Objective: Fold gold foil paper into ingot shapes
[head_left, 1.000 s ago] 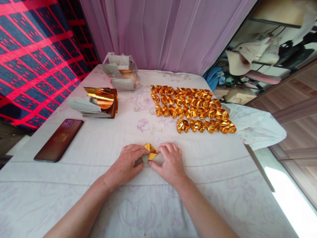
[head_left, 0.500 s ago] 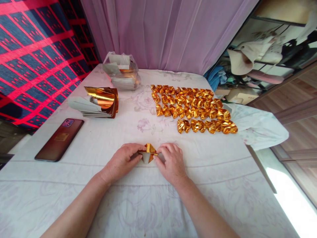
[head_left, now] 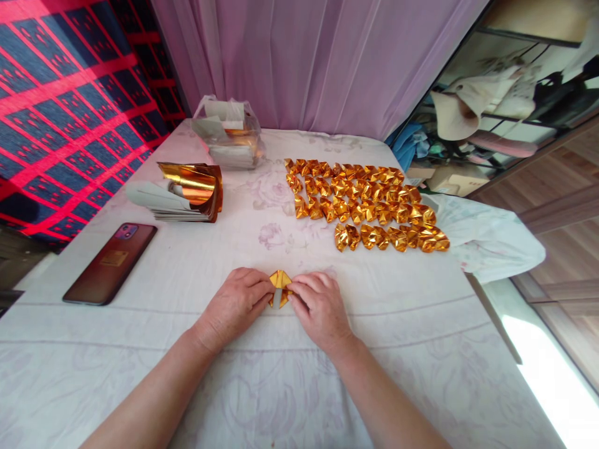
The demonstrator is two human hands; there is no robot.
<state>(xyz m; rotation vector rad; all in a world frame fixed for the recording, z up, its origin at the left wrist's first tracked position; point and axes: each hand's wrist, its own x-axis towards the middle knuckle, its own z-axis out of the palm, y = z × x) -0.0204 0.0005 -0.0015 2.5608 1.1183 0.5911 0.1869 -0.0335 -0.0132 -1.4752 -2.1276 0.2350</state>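
Between my hands is a small piece of folded gold foil paper (head_left: 280, 279), grey on its inner side, lying low over the tablecloth. My left hand (head_left: 241, 294) pinches its left edge with the thumb and fingers. On the opposite side, my right hand (head_left: 319, 305) grips the right corner, fingertips pressed together. Further back to the right, folded gold paper pieces (head_left: 355, 193) sit in several rows. A stack of gold and grey paper sheets (head_left: 187, 193), bent over, rests at the back left.
A phone (head_left: 110, 265) lies face down at the left. Behind the stack stands a clear plastic bag (head_left: 229, 134) with more sheets. A purple curtain (head_left: 299, 62) hangs behind the table. Shelves with hats (head_left: 461, 106) are at the right, beside a pale cloth (head_left: 491, 240).
The gold foil paper has turned flatter, its top spread into a rounder point and the lower flaps drawn closer together. My left fingers have closed over its left side.
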